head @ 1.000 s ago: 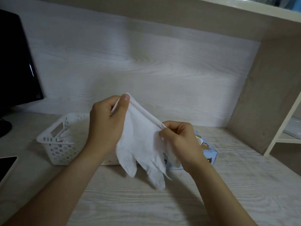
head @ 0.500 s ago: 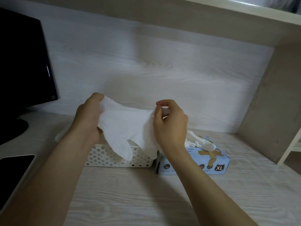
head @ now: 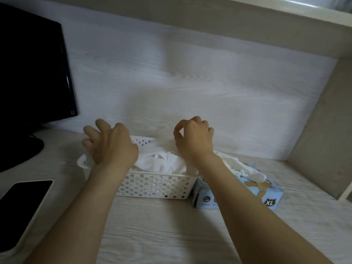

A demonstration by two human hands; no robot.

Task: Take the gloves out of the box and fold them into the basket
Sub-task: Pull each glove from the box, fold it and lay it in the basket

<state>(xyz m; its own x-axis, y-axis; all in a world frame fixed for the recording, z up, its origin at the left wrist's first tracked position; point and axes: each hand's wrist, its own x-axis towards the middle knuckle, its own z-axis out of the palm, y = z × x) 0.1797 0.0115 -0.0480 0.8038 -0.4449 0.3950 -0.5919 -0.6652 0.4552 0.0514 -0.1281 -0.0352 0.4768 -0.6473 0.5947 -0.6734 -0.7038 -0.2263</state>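
Head camera, looking down over both forearms: my left grip hovers above the left end of the white perforated basket, fingers spread wide and blurred, holding nothing that I can see. My right grip hangs above the basket's right end, fingers curled in narrow, thumb tip close to the forefinger, with nothing visible between them. Between the two grips, crumpled white gloves lie inside the basket, heaped up to about its rim. The basket stands on the pale wood-grain desk near its back edge, roughly midway along it. Just beside the basket's right end sits the light-blue glove box, marked XL on its front, my right forearm crossing over its left part; whether box and basket touch I cannot tell. One more white glove sticks out of the box's top opening and drapes toward the right. A dark monitor stands at the back left corner of the desk, and a black-screened phone lies face up by the left edge. A beige shelf runs overhead.
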